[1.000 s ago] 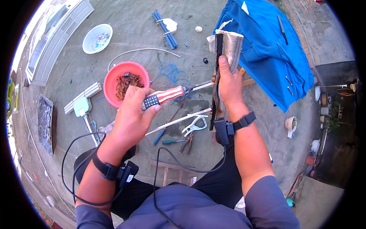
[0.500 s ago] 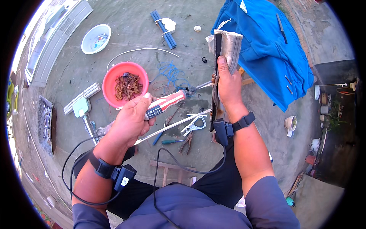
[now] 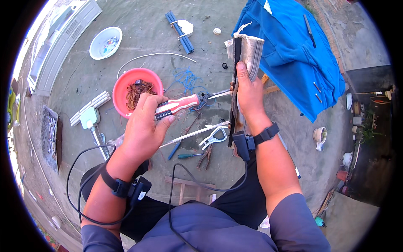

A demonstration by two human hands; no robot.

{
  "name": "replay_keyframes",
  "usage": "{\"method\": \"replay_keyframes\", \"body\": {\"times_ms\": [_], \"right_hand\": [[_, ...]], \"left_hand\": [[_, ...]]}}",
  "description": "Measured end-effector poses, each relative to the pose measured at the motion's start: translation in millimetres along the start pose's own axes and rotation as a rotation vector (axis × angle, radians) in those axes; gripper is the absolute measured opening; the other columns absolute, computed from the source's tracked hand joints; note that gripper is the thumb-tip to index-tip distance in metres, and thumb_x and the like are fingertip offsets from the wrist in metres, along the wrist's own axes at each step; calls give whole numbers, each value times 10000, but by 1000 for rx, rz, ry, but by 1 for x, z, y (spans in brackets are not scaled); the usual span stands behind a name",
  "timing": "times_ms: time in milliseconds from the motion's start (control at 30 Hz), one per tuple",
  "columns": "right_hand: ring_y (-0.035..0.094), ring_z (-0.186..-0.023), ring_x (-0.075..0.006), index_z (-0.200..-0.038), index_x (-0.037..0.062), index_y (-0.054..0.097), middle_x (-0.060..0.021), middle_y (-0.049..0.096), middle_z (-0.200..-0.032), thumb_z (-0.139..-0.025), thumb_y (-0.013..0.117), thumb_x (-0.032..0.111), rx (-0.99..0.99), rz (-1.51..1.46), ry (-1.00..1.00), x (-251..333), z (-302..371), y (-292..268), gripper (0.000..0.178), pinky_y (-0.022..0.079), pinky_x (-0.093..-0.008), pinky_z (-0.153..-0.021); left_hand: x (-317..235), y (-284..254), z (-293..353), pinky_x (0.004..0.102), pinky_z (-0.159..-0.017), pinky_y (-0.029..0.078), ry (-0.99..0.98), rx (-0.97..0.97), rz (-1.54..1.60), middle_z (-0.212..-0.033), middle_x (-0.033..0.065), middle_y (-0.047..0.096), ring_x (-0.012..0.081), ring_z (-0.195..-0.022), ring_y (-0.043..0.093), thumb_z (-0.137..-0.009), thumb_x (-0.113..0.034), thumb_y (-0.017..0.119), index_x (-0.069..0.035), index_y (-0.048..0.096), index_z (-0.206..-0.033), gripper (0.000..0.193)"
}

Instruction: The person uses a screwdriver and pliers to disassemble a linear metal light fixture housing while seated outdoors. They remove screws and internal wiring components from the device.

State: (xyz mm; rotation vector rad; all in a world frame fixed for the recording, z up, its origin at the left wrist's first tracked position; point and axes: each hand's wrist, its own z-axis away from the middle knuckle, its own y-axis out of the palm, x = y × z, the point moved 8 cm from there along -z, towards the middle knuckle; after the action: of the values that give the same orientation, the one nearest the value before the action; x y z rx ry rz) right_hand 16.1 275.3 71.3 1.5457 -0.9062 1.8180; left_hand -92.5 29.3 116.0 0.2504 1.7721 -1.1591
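My left hand (image 3: pixel 145 128) is closed around a screwdriver (image 3: pixel 181 103) with a red, white and blue flag-patterned handle. Its shaft points right, and the tip meets the dark edge of a long worn piece (image 3: pixel 252 49). That piece has a black strip with rusty spots along one side and a frayed, greyish-white layered top. My right hand (image 3: pixel 251 94) grips it upright, thumb on its near face. Below the screwdriver lie a long white strip (image 3: pixel 195 135), a silver Y-shaped tool (image 3: pixel 215 137), a green-handled screwdriver (image 3: pixel 189 156) and pliers (image 3: pixel 204 159).
Left of centre, a pink bowl (image 3: pixel 117 101) holds brown pieces. Behind it stands a white basin (image 3: pixel 95 48). Blue tubes (image 3: pixel 179 32) and tangled blue string (image 3: pixel 184 77) lie ahead. A blue cloth (image 3: pixel 294 54) spreads at the right. A small wooden stool (image 3: pixel 184 183) is near my legs.
My left hand has turned, and the screwdriver has shifted slightly left and levelled out. The worn piece in my right hand has moved a little left.
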Motion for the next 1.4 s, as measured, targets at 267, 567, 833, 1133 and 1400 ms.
{"method": "replay_keyframes", "body": {"times_ms": [267, 567, 833, 1133, 1400], "right_hand": [[565, -637, -109, -897, -5, 630, -30, 583, -703, -928, 606, 519, 14, 67, -40, -4, -3, -3, 525, 448, -282, -561], [531, -643, -81, -934, 35, 614, -1, 554, -742, -946, 589, 503, 33, 124, -38, -3, 2, -4, 469, 424, -257, -549], [530, -645, -83, -955, 34, 614, 0, 548, -746, -943, 589, 515, 46, 82, 2, -4, 0, -4, 481, 426, -254, -556], [537, -658, -92, -978, 29, 621, 0, 551, -750, -938, 593, 523, 60, 58, 9, -5, 1, -1, 496, 437, -263, -573], [531, -655, -86, -938, 32, 617, 2, 549, -744, -936, 598, 520, 35, 17, 52, -8, 5, -2, 488, 435, -258, -574]], "left_hand": [[35, 24, 10, 257, -512, 440, -588, 221, 663, -717, 53, 563, 116, -543, 531, -992, -285, 572, -4, 577, -1099, 300], [33, 38, 21, 191, -383, 298, -818, 351, 905, -665, 28, 540, 52, -424, 389, -1032, -342, 462, -46, 558, -1020, 311], [39, 51, 26, 195, -401, 326, -766, 288, 999, -754, 46, 558, 54, -474, 439, -996, -249, 552, -24, 495, -1118, 262], [40, 28, 10, 213, -518, 416, -462, 133, 600, -836, 48, 570, 78, -639, 549, -910, -118, 670, -26, 486, -1147, 314], [14, 6, 1, 359, -667, 491, -81, -23, 24, -818, 117, 603, 185, -751, 612, -942, -241, 650, 17, 559, -1055, 295]]}}
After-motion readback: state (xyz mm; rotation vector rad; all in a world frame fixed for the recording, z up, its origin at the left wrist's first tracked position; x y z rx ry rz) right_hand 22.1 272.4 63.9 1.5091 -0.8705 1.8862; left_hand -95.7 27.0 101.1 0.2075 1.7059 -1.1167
